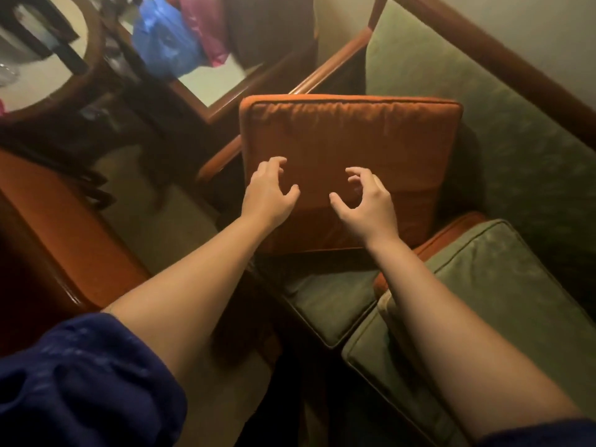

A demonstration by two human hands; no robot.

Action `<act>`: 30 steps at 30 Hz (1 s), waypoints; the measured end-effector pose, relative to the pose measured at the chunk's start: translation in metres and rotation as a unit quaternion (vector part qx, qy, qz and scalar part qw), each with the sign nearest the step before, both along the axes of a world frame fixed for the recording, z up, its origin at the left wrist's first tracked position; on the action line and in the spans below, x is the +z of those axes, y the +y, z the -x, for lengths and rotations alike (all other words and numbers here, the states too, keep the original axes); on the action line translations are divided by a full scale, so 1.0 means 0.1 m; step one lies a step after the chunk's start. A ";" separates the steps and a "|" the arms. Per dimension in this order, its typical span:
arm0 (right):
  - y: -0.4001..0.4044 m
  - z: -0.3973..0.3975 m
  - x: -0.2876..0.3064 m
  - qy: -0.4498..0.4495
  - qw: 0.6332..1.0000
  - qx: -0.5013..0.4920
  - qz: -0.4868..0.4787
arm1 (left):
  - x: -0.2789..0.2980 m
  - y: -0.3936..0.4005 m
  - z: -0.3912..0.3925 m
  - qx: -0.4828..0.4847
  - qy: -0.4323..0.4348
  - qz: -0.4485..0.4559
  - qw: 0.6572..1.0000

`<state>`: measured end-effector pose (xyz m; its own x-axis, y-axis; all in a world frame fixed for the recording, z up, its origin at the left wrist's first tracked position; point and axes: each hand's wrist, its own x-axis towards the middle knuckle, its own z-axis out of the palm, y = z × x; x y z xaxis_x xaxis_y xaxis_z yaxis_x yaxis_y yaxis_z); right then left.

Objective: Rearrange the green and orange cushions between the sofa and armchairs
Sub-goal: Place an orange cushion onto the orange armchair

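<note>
Sofa point(529, 64), wooden frame, green back cushion point(483, 124) behind orange cushion point(351, 130). Orange cushion stands tilted on sofa seat, leaning toward back. Green seat cushion point(503, 279) right of orange cushion, second orange one under it. Left hand point(269, 191), right hand point(364, 204) in front of orange cushion, fingers spread, loosely curled, gripping nothing; contact with fabric unclear. Blue bag point(164, 43) far upper left of orange cushion.

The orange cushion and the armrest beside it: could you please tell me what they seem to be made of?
The orange cushion looks like woven fabric with a soft matte finish: it puckers along the piped top edge. The armrest looks like varnished wood, reddish-brown with a glossy highlight along its length; the blur hides any grain.
</note>
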<state>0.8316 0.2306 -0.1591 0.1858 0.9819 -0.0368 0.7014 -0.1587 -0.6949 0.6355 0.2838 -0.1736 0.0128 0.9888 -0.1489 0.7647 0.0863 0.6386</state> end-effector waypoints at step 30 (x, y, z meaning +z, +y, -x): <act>1.90 -1.23 -0.32 -0.376 0.915 0.149 0.005 | -0.11 1.57 -0.74 -0.213 0.321 -0.095 0.918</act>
